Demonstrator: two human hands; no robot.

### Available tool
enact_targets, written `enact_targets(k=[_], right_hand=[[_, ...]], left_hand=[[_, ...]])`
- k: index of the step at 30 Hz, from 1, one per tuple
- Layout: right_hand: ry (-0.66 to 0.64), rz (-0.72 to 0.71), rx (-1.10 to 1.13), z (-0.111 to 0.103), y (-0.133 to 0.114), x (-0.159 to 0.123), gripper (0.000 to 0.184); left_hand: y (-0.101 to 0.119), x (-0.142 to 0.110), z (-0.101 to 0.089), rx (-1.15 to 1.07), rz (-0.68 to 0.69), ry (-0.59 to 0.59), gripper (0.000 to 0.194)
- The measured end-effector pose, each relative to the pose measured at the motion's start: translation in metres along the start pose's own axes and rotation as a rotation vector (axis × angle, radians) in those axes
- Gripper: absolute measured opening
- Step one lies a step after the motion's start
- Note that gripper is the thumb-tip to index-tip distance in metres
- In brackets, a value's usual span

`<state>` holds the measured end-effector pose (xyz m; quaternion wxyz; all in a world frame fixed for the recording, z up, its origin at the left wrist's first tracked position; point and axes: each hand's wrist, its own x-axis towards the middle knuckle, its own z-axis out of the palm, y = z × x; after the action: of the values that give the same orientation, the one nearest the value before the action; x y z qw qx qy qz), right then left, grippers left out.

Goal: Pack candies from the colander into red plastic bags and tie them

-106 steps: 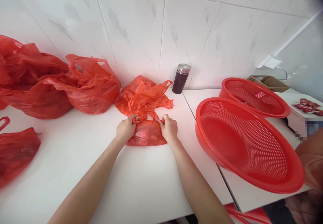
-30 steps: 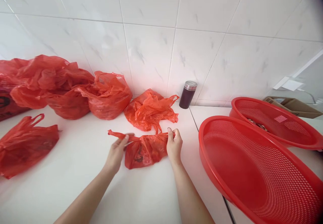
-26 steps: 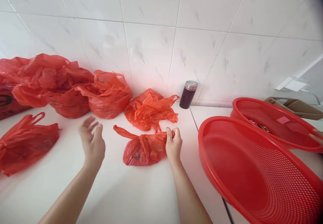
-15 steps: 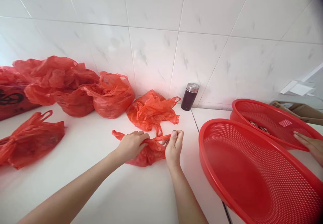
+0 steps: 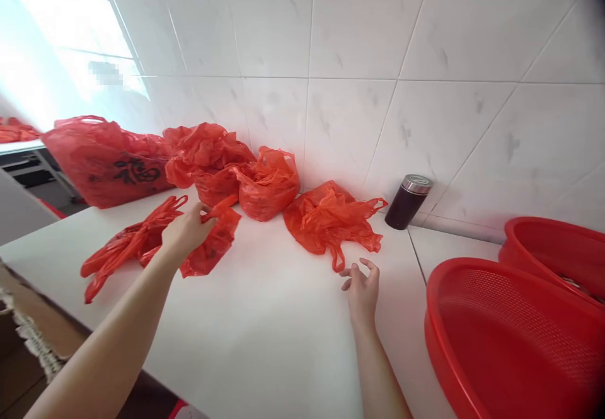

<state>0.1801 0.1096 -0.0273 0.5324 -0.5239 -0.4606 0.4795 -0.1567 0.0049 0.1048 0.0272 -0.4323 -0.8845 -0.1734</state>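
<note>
My left hand point(image 5: 188, 233) is closed on the gathered top of a small red plastic bag point(image 5: 211, 250), at the left part of the white table point(image 5: 283, 331). Just left of it lies another tied red bag point(image 5: 127, 242), its handles sticking up; the two bags overlap in view. My right hand point(image 5: 363, 290) is held over the table with fingers apart and slightly curled, holding nothing. Close beyond its fingertips, a loose crumpled red plastic bag point(image 5: 328, 217) lies against the tiled wall, one handle trailing toward me.
Filled red bags point(image 5: 269, 183) line the wall, with a large printed bag point(image 5: 111, 164) at far left. A dark flask point(image 5: 407, 203) stands right of the crumpled bag. Red plastic baskets point(image 5: 437, 318) occupy the right side. A cardboard box point(image 5: 42, 324) is below the table's left edge.
My left hand has carried the small bag leftward, beside the tied one. My right hand has let go of it and opened. The view has turned left; the other person's hand is out of sight.
</note>
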Motion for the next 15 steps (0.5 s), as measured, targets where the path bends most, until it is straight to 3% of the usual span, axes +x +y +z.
enact_targets(k=[4,6,11,13,15], right_hand=[[-0.018,-0.008,-0.049,0.0,-0.001,-0.002,0.032],[-0.027,-0.015,-0.062,0.001,0.0,-0.001,0.031],[-0.037,-0.039,-0.067,0.001,0.006,0.002,0.03],[-0.041,-0.059,-0.06,0.002,0.009,0.004,0.029],[-0.044,-0.084,-0.057,0.003,0.011,0.006,0.029]], left_hand=[[-0.007,-0.007,0.002,0.04,-0.013,0.169,0.064],[0.001,-0.011,0.014,0.044,0.038,0.16,0.057],[0.025,-0.021,0.072,0.003,0.179,-0.128,0.043],[0.025,-0.023,0.091,-0.01,0.202,-0.239,0.043],[0.016,-0.02,0.101,-0.002,0.186,-0.268,0.045]])
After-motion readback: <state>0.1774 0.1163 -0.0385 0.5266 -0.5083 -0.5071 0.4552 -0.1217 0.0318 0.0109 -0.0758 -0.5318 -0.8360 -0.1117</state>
